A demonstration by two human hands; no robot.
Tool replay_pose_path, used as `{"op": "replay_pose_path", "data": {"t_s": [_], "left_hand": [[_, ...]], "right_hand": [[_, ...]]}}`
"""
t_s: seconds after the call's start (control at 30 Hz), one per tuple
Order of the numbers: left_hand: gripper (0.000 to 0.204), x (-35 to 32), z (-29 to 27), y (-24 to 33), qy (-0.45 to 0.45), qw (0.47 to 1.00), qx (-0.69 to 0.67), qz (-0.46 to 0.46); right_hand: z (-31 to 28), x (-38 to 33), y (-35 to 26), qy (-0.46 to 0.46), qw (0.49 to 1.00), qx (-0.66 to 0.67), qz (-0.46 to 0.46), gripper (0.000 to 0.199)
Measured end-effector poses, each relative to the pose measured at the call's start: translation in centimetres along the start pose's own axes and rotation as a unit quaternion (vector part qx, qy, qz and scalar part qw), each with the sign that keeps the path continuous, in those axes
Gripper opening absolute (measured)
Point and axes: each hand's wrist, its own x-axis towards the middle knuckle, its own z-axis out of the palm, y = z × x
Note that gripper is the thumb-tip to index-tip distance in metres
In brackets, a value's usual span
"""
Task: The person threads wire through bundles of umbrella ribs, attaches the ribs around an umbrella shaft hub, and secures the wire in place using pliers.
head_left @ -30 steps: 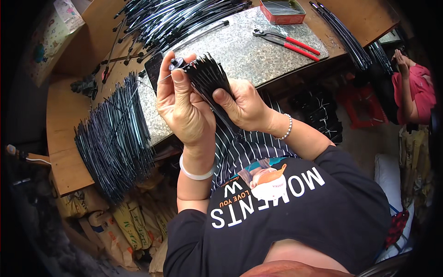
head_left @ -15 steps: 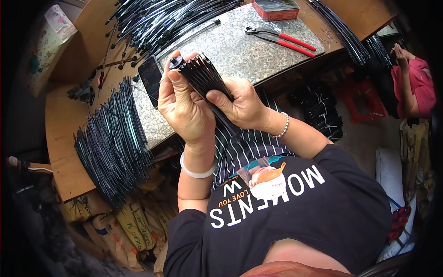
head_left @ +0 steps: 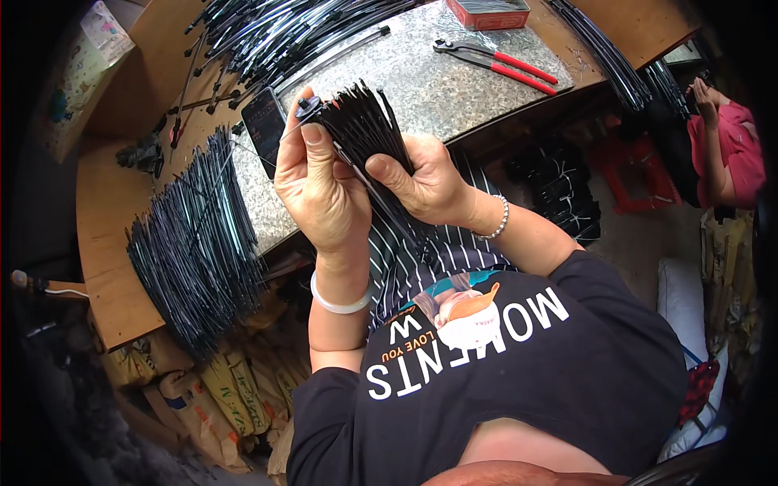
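Observation:
In front of my body, above my lap, my right hand (head_left: pixel 423 178) is closed around a bundle of thin black cable ties (head_left: pixel 362 121). Their loose ends fan out upward past my thumb. My left hand (head_left: pixel 324 198) is at the bundle's left side, thumb and fingers pinching a black cable tie with a disc-shaped head (head_left: pixel 309 108). The head shows above the left fingertips; most of this tie's strip is hidden by the hands. A dark phone (head_left: pixel 263 123) lies on the speckled stone slab (head_left: pixel 442 97) behind my left hand.
Red-handled pincers (head_left: pixel 510 69) and a red tin box (head_left: pixel 492 16) rest on the slab. Piles of black ties lie at the back (head_left: pixel 279 36) and on the wooden table (head_left: pixel 105 235) at left. A co-worker's pink sleeve (head_left: pixel 733 150) shows at far right. Tied black bundles (head_left: pixel 559 190) sit below the table.
The bundle's upper ends have spread apart and tilted more upright in my right hand. My left hand has shifted slightly left, so the disc head stands more apart from the bundle.

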Motion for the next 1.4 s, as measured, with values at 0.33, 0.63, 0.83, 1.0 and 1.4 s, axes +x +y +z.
{"op": "replay_pose_path", "data": {"t_s": [0.33, 0.63, 0.83, 1.0, 1.4], "left_hand": [[0.035, -0.3, 0.6, -0.1, -0.024, 0.999, -0.022, 0.012], [0.034, -0.3, 0.8, -0.5, -0.029, 1.000, -0.005, 0.012], [0.037, -0.2, 1.0, -0.9, -0.015, 1.000, 0.015, 0.016], [0.039, 0.2, 1.0, -1.1, -0.023, 1.000, -0.020, 0.004], [0.039, 0.4, 0.2, -0.9, -0.051, 0.994, -0.090, -0.043]], "right_hand": [[-0.4, -0.1, -0.1, 0.018, 0.999, -0.014, 0.027, 0.030], [-0.8, -0.3, 0.5, -0.014, 0.997, -0.073, 0.025, 0.036], [-0.3, 0.3, 1.3, -0.007, 0.999, -0.026, 0.039, 0.039], [-0.4, 0.6, 1.4, -0.025, 0.999, 0.007, 0.048, 0.038], [-1.3, 0.4, 0.0, -0.055, 0.996, -0.042, 0.057, 0.038]]}}
